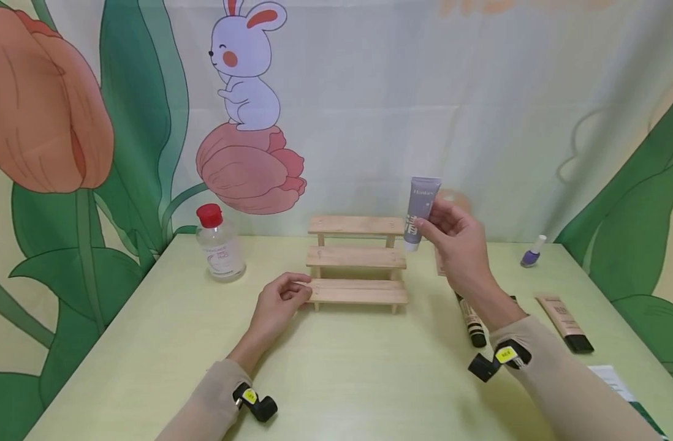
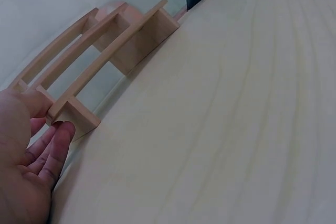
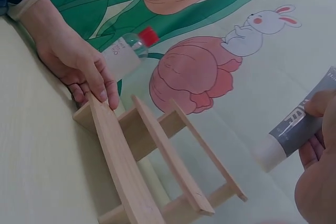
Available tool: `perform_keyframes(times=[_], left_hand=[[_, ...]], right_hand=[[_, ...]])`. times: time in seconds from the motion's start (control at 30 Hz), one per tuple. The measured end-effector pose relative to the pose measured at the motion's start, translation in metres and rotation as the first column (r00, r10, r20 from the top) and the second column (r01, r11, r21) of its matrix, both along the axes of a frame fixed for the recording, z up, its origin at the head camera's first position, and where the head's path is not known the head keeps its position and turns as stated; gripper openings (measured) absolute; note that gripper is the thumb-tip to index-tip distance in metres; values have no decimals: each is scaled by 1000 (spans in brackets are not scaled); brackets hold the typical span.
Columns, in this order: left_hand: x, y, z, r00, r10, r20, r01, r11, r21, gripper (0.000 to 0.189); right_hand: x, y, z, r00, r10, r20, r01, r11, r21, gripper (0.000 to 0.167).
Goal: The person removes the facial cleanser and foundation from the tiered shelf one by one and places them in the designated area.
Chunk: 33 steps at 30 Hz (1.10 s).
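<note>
A small three-step wooden display rack [image 1: 358, 293] stands at the middle of the table. My left hand [image 1: 280, 301] pinches the left end of its lowest step, with the thumb above and fingers [image 2: 59, 148] under the board in the left wrist view. My right hand [image 1: 462, 242] holds a grey-purple squeeze tube [image 1: 423, 202] between thumb and fingers, to the right of the rack's top step. The tube is raised in the air, its white cap [image 3: 272, 153] pointing down. Part of its right side is hidden behind the fingers.
A clear bottle with a red cap [image 1: 209, 214] stands left of the rack. On the right are a purple nail polish bottle [image 1: 529, 257], a beige tube with black cap [image 1: 565, 323] and a black-and-gold tube [image 1: 471, 321], partly under my right arm. A patterned curtain hangs behind.
</note>
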State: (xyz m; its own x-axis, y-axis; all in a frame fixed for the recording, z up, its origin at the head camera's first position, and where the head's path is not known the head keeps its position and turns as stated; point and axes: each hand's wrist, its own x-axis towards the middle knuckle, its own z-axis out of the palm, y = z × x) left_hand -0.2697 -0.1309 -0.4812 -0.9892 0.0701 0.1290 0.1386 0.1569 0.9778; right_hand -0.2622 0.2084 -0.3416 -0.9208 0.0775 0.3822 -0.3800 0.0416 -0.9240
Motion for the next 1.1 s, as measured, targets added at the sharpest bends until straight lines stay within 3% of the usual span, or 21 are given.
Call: perform_keyframes(times=[0.1,0.3,0.47,0.63,0.8,0.93,1.0,1.1], left_hand=[[-1,1,0,1000,0,-2,0,1000,0,22],[-2,0,2,1000,2,-6,-2,1000,-5,21],[0,1,3,1000,1,-7,-1,1000,-7,21],[1,1,3,1000,-1,-2,1,1000,-5,22],[0,-1,3,1000,0,-13,0,1000,-11,22],[0,-1,4,1000,1,-16,-1,1000,-8,22],[0,0,4,1000,2,-12,-2,1000,-5,22],[1,0,1,1000,-3,-6,3,1000,4,22]], right_hand=[[13,15,4,999,-40,15,39,999,20,39],[32,44,11,995,-85,50,88,994,-69,38],[48,64,7,993,-105,47,109,990,-90,37],[66,79,-5,992,-104,67,111,989,-99,35],[82,87,-20,986,-107,124,125,981,-151,32],[95,94,-34,978,-113,175,138,981,-135,29],[101,99,-42,973,-109,205,133,985,-106,29],[109,105,-53,955,-136,262,137,990,13,33]])
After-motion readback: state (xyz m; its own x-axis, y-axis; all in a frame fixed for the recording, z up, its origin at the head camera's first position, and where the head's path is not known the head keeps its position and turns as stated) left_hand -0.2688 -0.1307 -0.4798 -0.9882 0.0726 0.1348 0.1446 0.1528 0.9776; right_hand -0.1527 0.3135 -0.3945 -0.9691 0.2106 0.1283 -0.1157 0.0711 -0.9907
